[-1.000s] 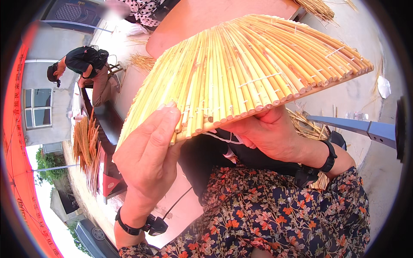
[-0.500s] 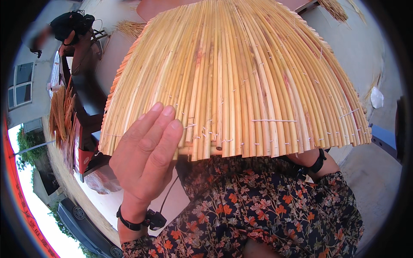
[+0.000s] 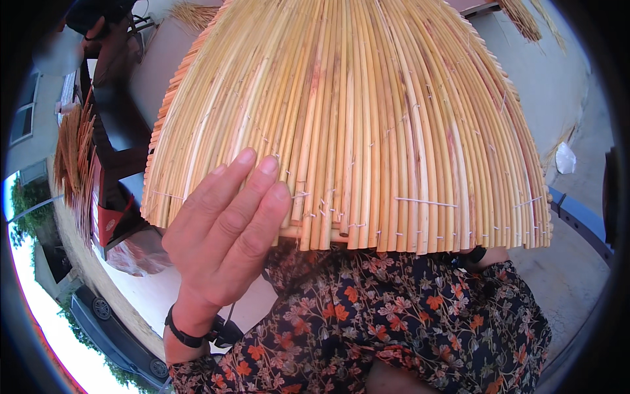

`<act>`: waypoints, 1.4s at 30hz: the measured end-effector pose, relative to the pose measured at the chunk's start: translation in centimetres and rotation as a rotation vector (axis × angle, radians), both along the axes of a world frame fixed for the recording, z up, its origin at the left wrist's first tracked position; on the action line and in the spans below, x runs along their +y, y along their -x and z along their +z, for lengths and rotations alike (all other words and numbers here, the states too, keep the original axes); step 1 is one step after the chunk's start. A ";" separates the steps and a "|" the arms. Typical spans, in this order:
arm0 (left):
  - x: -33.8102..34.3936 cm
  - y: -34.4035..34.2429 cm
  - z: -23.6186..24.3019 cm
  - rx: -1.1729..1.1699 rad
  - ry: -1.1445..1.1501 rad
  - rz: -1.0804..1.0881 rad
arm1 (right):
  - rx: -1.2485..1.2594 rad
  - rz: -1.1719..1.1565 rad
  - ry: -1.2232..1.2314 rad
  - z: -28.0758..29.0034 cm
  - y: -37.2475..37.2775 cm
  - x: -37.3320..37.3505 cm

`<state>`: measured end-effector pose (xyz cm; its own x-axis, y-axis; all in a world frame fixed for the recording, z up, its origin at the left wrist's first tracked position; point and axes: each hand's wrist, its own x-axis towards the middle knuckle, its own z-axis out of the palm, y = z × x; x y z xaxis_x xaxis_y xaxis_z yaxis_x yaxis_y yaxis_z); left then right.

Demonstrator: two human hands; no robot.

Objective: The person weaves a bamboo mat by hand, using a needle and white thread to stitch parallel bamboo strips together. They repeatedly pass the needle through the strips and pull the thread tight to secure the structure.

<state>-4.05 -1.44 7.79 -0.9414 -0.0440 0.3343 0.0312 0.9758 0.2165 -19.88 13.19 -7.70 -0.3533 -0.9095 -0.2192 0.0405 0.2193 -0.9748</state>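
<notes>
Your left hand (image 3: 226, 226) lies on the reed panel (image 3: 367, 131).
Its fingers are side by side, laid over the near edge left of the middle; the thumb is hidden, so you cannot tell whether it clamps from below. Your right hand is out of sight under the panel, its state impossible to tell; only the wrist, with a dark band (image 3: 477, 255), shows below the near edge. The panel spreads in front of you above your flowered shirt (image 3: 394, 315), its reeds fanning toward you, with white thread (image 3: 426, 201) stitched across near the ends. Left of it, a bundle of stalks (image 3: 73, 151) rests near clear plastic (image 3: 139, 253); to the right, a white scrap (image 3: 565, 159) lies on the ground.
</notes>
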 end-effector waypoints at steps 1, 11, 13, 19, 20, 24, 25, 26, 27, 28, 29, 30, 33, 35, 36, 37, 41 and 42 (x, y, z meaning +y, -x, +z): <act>0.0 -0.1 0.0 -0.003 0.004 -0.003 | -0.011 -0.010 -0.003 -0.6 -0.1 -0.7; 0.9 -1.5 -0.5 0.045 -0.120 0.002 | -0.089 -0.048 -0.054 -2.7 -1.1 -2.1; 1.5 -1.8 -0.2 0.053 -0.129 -0.024 | -0.104 -0.050 -0.062 -2.8 -1.3 -1.9; 1.5 -1.5 -0.8 0.102 -0.146 -0.075 | -0.137 -0.061 -0.071 -2.7 -1.5 -1.6; 1.5 -1.5 -0.9 0.112 -0.139 -0.085 | -0.140 -0.063 -0.070 -2.9 -1.5 -1.7; 1.4 -1.3 -0.4 0.081 -0.181 -0.110 | -0.160 -0.069 -0.070 -2.9 -1.6 -1.6; 1.4 -1.3 -0.3 0.075 -0.177 -0.111 | -0.164 -0.071 -0.072 -2.9 -1.7 -1.5; 1.5 -1.3 -0.2 0.070 -0.174 -0.112 | -0.169 -0.071 -0.072 -2.8 -1.7 -1.5; 1.4 -1.2 -0.2 0.073 -0.170 -0.113 | -0.173 -0.076 -0.071 -2.9 -1.7 -1.4; 1.5 -1.3 -0.3 0.075 -0.167 -0.113 | -0.179 -0.076 -0.073 -2.9 -1.7 -1.4; 1.5 -1.3 -0.4 0.077 -0.164 -0.113 | -0.187 -0.076 -0.074 -2.8 -1.7 -1.3; 1.5 -1.4 -0.4 0.076 -0.159 -0.113 | -0.192 -0.078 -0.074 -2.7 -1.7 -1.3; 1.4 -1.2 -0.2 0.075 -0.154 -0.106 | -0.220 -0.077 -0.085 -2.3 -1.5 -0.9; 1.4 -1.3 -0.3 0.076 -0.159 -0.099 | -0.246 -0.076 -0.091 -2.0 -1.5 -0.5; 1.4 -1.3 -0.3 0.077 -0.152 -0.099 | -0.258 -0.076 -0.096 -1.8 -1.4 -0.2; 1.4 -1.4 -0.3 0.077 -0.146 -0.097 | -0.271 -0.073 -0.099 -1.5 -1.4 0.1; 1.5 -1.7 -0.6 0.092 -0.111 -0.087 | -0.294 -0.050 -0.115 0.0 -0.8 1.7; 1.5 -1.7 -0.6 0.086 -0.111 -0.084 | -0.295 -0.039 -0.121 0.4 -0.5 2.3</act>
